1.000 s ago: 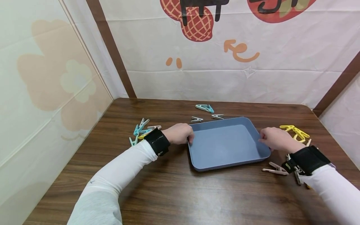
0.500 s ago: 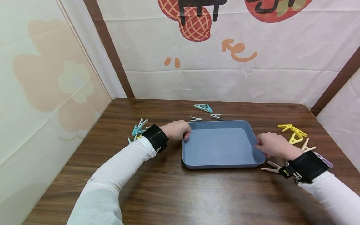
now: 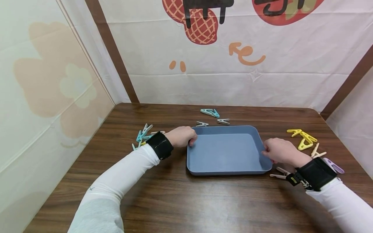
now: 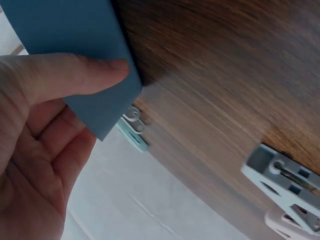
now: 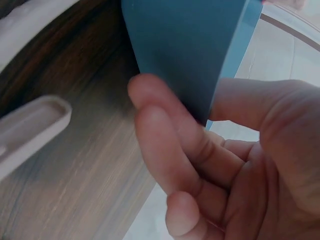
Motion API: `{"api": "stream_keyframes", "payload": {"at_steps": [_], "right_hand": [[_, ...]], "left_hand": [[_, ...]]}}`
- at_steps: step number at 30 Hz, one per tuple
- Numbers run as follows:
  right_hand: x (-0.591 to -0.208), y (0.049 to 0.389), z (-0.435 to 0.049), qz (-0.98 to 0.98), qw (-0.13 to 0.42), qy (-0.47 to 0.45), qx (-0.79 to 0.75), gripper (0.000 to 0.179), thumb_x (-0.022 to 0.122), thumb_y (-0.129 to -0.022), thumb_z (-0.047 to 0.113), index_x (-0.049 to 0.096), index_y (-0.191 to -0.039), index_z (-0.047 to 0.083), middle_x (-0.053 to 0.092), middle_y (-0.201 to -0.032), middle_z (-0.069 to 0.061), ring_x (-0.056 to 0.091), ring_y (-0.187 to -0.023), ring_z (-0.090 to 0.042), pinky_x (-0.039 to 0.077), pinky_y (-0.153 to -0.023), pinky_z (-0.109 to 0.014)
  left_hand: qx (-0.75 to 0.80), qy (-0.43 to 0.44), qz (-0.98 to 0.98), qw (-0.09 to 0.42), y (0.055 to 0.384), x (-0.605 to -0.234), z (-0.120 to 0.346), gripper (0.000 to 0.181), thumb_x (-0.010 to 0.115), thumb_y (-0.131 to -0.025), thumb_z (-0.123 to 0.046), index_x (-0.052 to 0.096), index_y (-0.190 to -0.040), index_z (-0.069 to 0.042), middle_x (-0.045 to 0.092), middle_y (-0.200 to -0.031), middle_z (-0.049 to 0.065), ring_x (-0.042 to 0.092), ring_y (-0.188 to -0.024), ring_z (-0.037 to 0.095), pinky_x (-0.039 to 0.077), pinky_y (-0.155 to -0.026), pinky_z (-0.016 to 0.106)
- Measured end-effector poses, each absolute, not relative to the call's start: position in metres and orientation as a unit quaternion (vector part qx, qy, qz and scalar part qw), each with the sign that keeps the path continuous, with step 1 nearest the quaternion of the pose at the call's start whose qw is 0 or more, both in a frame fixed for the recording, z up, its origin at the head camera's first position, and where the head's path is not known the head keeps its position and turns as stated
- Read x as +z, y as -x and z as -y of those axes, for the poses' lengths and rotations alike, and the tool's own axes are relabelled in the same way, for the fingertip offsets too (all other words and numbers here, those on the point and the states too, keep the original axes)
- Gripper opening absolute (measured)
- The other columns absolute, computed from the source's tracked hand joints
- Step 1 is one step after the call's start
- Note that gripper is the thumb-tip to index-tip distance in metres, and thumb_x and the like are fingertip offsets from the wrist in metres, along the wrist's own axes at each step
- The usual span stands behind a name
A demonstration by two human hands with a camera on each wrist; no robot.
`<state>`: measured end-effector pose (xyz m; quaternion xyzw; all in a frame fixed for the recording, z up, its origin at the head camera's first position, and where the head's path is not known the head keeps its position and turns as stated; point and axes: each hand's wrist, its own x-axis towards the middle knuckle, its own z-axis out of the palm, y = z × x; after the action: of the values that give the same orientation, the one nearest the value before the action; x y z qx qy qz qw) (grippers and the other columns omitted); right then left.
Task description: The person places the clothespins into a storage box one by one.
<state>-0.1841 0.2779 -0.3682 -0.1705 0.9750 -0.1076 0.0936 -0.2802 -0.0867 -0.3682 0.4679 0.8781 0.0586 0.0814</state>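
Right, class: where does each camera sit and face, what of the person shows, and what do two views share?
Head: worn on the head, facing forward and down at the blue tray on the table; left hand, right hand and sleeves show.
Left wrist: on that wrist, facing the tray's left side; the left hand shows.
Right wrist: on that wrist, facing the tray's right side; the right hand shows.
Shared: both wrist views show the tray and table.

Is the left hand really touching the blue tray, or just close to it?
Touching. The left wrist view shows it: the left hand has its thumb lying right against the wall of the blue tray, with no gap.
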Motion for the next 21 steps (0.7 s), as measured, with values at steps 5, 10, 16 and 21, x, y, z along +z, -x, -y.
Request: {"api": "stream_keyframes", "payload": {"at_steps": [5,10,16,21], "right_hand": [[-0.370,0.183,-0.274,-0.974,0.092,0.174,-0.113,0.030,0.063,-0.091,0.014,0.050,-0.065,0.015,0.050,-0.050,0.006,0.049,-0.046,-0.011,0.035,-0.046,-0.028],[-0.370,0.184,-0.270,-0.974,0.085,0.175,-0.113,0.031,0.063,-0.091,0.015,0.049,-0.064,0.015,0.050,-0.049,0.006,0.048,-0.046,-0.011,0.032,-0.045,-0.027],[-0.372,0.186,-0.269,-0.976,0.079,0.165,-0.118,0.032,0.062,-0.091,0.014,0.050,-0.062,0.014,0.051,-0.047,0.007,0.049,-0.045,-0.011,0.033,-0.043,-0.027],[-0.376,0.184,-0.266,-0.975,0.083,0.152,-0.141,0.033,0.061,-0.091,0.013,0.051,-0.060,0.013,0.050,-0.043,0.007,0.053,-0.041,-0.010,0.038,-0.041,-0.028]], "left_hand": [[0.055,-0.466,-0.880,0.069,0.283,-0.370,0.091,0.036,0.053,-0.079,0.021,0.057,-0.061,-0.010,0.046,-0.061,-0.005,0.045,-0.062,0.012,0.040,-0.059,0.025],[0.044,-0.467,-0.882,0.048,0.284,-0.371,0.094,0.034,0.055,-0.079,0.020,0.057,-0.062,-0.009,0.046,-0.062,-0.004,0.045,-0.061,0.012,0.040,-0.058,0.026],[0.018,-0.462,-0.886,0.038,0.281,-0.373,0.095,0.028,0.057,-0.085,0.016,0.062,-0.070,-0.008,0.055,-0.070,-0.002,0.050,-0.067,0.013,0.045,-0.064,0.027],[0.015,-0.453,-0.891,0.008,0.274,-0.373,0.100,0.028,0.057,-0.086,0.015,0.070,-0.084,-0.009,0.065,-0.086,0.000,0.058,-0.078,0.013,0.050,-0.073,0.028]]}}
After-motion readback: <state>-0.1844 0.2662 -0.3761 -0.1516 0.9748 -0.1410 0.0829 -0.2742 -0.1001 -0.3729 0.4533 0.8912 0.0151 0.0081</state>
